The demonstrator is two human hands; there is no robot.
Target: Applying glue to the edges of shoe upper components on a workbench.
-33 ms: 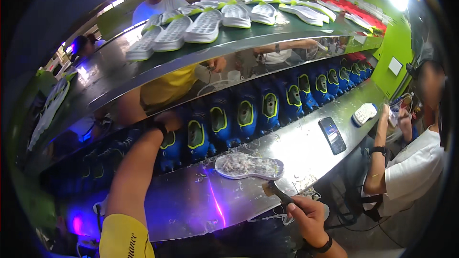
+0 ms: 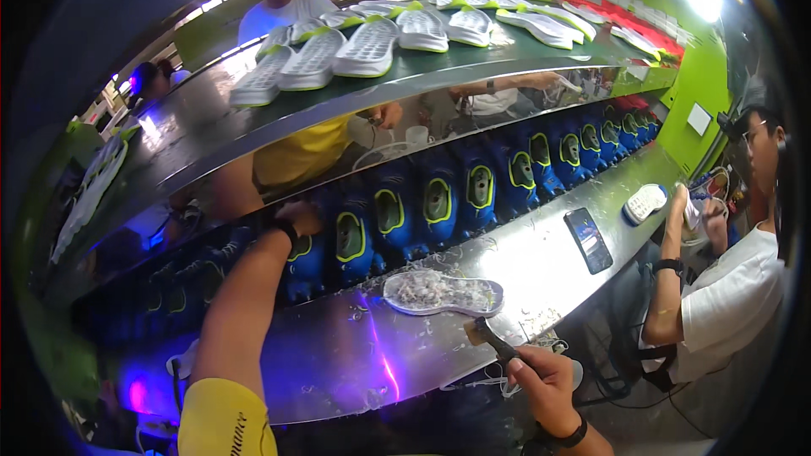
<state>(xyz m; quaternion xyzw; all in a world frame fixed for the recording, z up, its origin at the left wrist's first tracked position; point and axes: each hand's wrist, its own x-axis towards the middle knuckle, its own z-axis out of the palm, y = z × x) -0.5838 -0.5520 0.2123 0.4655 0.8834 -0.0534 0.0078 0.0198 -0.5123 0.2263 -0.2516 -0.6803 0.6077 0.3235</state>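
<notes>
My right hand (image 2: 547, 384) is closed around the dark handle of a small brush (image 2: 486, 336), its tan head pointing up and left over the bench's front edge. Left of the brush head, apart from it, a white shoe sole (image 2: 443, 292) lies on the metal bench, its hollow filled with pale scraps. My left arm stretches forward to a row of blue shoe uppers. There my left hand (image 2: 302, 216) is at the top of a blue shoe upper (image 2: 304, 268) with a lime-edged opening. Its fingers are blurred and partly hidden, so any grip is unclear.
A phone (image 2: 588, 240) and another white sole (image 2: 644, 203) lie on the bench (image 2: 338, 371) to the right. Several white and lime soles (image 2: 368, 46) stand on the shelf above. A co-worker (image 2: 731, 274) at the right holds something pale. Loose cords hang below the bench edge.
The whole view has shifted slightly, so bench and shelf things appear a little farther right. The co-worker's hands have moved slightly. My right hand still grips the brush.
</notes>
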